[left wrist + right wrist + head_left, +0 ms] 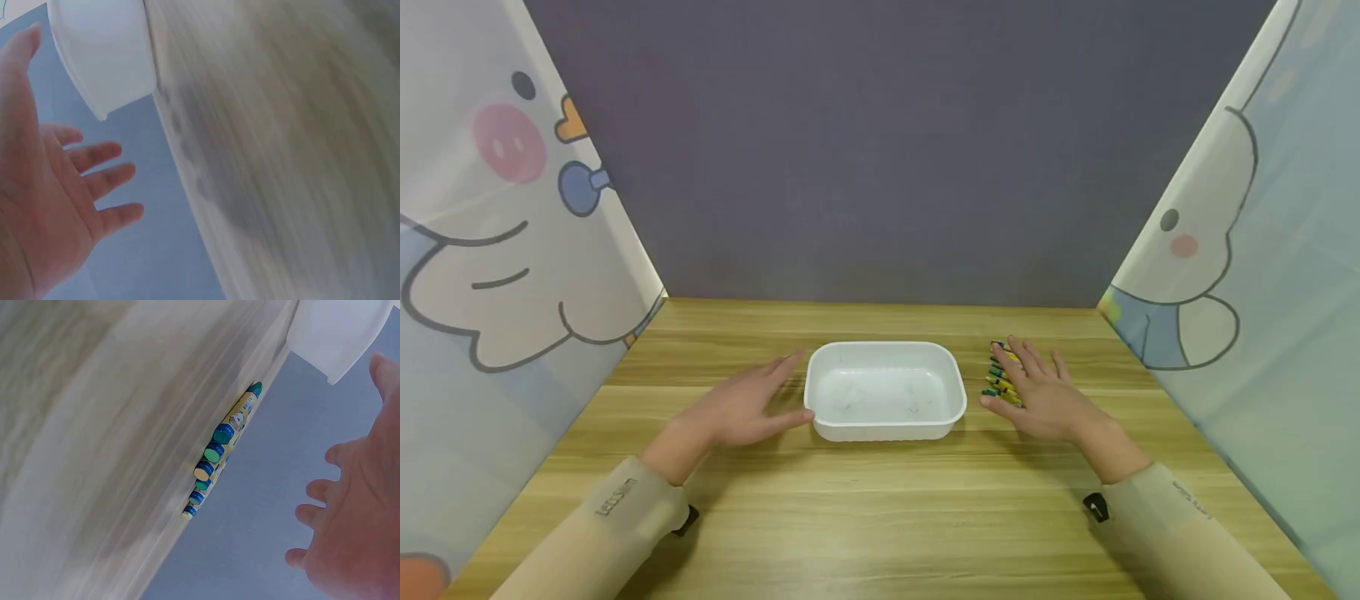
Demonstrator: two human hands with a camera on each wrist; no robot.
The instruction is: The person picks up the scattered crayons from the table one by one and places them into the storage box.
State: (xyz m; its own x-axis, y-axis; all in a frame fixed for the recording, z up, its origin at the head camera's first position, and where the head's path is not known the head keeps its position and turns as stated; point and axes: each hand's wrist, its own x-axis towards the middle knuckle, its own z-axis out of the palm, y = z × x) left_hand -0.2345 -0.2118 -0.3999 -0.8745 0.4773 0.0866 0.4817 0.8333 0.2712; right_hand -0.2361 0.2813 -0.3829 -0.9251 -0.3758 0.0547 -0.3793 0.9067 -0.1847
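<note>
Wrapped crayons lie right of the white plastic tray, below the right hand, fingers spread wide; the left hand, likewise spread, is just left of the tray.

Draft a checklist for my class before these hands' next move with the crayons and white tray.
White tray upright, opening upward: ok.
Crayons lying on the wood-grain table, right of the tray: ok.
Right hand empty and clear of the crayons: ok.
Left hand empty, fingers extended: ok.
Left thumb touching the tray: cannot tell.
Every crayon in full head view: not ok; the right hand hides part of them.
</note>
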